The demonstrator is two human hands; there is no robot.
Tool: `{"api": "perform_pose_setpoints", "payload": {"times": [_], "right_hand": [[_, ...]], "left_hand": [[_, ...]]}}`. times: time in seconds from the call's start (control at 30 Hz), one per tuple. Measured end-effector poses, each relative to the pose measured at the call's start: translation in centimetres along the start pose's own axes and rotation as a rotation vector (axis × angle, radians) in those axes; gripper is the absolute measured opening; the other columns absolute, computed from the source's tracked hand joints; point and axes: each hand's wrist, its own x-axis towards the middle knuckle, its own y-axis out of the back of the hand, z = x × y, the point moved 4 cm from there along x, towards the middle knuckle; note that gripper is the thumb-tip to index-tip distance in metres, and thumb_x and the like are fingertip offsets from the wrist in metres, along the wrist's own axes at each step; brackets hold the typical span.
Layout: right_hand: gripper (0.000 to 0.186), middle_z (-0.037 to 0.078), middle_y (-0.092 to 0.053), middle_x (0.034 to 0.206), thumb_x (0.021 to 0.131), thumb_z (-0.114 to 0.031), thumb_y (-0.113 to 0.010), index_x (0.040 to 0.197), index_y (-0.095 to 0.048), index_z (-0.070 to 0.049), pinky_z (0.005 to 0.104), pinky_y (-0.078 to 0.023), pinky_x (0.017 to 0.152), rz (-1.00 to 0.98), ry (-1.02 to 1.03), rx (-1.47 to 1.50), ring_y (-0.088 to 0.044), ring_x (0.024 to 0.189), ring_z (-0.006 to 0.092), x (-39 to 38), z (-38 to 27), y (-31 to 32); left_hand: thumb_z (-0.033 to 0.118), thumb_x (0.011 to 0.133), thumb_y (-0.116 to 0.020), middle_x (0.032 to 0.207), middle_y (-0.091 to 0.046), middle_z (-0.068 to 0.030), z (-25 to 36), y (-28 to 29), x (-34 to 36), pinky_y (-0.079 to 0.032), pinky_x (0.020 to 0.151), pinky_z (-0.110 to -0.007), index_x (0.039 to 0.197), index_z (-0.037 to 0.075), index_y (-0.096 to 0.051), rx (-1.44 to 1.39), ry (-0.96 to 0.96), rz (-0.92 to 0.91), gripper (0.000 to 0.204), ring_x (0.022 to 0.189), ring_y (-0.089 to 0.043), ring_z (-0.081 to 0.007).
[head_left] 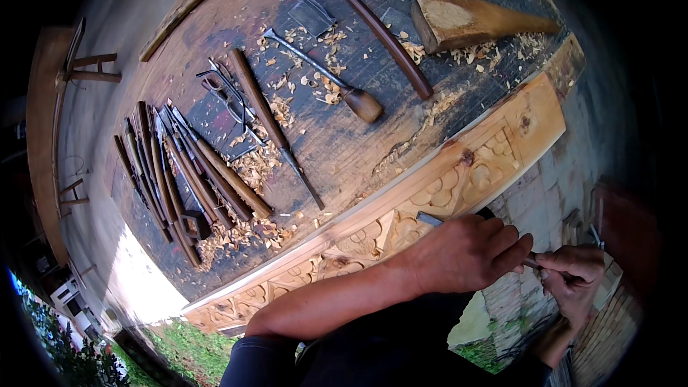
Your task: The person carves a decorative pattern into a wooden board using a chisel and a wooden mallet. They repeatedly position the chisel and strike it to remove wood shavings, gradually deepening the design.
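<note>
Two hands grip one chisel over one board.

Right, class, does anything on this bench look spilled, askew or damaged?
Mainly the mess: curled wood shavings lie scattered over the workbench, thickest around the heaped wooden-handled tools. It looks untidy, though ordinary for carving. I see no clear damage on the carved board.

My worn wooden table, dark-stained, chisels clustered on the left, a hammer toward the far edge, a thick wooden mallet on the right, sandpaper pieces, scattered wood shavings, a carved board along my side
</note>
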Motion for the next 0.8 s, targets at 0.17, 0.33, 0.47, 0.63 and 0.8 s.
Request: {"api": "perform_pose_setpoints", "payload": {"times": [0.17,0.33,0.47,0.63,0.8], "right_hand": [[0.024,0.008,-0.068,0.061,0.069,0.006,-0.081,0.092,-0.083,-0.002,0.0262,-0.044,0.049,0.013,0.003,-0.023,-0.062,0.048,0.0143,-0.2,0.2,-0.2],[0.025,0.008,-0.068,0.061,0.068,0.007,-0.080,0.091,-0.083,-0.002,0.0262,-0.044,0.049,0.032,0.008,0.018,-0.062,0.048,0.0142,-0.4,1.3,-0.9],[0.026,0.007,-0.068,0.060,0.069,0.008,-0.079,0.092,-0.083,-0.003,0.0259,-0.043,0.049,0.059,-0.033,0.061,-0.061,0.048,0.0127,-1.2,1.8,-1.2],[0.027,0.005,-0.068,0.060,0.072,0.010,-0.078,0.094,-0.084,-0.004,0.0248,-0.042,0.049,0.072,-0.033,0.037,-0.060,0.048,0.0108,-2.0,1.7,-1.3],[0.030,0.005,-0.067,0.060,0.071,0.010,-0.077,0.096,-0.084,-0.004,0.0243,-0.042,0.049,0.084,-0.038,0.033,-0.061,0.048,0.0106,-2.3,1.2,-1.4]], "left_hand": [[0.031,0.088,-0.080,0.079,-0.051,0.0012,-0.2,0.2,0.1,-0.046,0.048,-0.030,0.117,0.002,-0.072,-0.057,0.033,0.003,0.042,0.065,-0.057,-0.0128],[0.030,0.087,-0.080,0.078,-0.049,-0.0001,-0.2,0.0,-0.2,-0.045,0.048,-0.031,0.113,0.001,-0.071,-0.044,0.041,-0.005,0.040,0.063,-0.055,-0.0141],[0.029,0.087,-0.081,0.077,-0.048,-0.0012,-0.1,-0.1,-0.1,-0.045,0.047,-0.032,0.110,-0.001,-0.070,-0.043,0.043,-0.023,0.039,0.063,-0.055,-0.0154],[0.028,0.087,-0.081,0.076,-0.048,-0.0016,0.0,-0.1,-0.3,-0.045,0.047,-0.033,0.108,-0.001,-0.070,-0.083,0.032,-0.048,0.038,0.063,-0.056,-0.0163],[0.028,0.086,-0.081,0.076,-0.048,-0.0017,0.0,-0.2,-0.5,-0.046,0.047,-0.034,0.108,-0.001,-0.070,-0.109,0.015,-0.032,0.038,0.062,-0.057,-0.0167]]}}
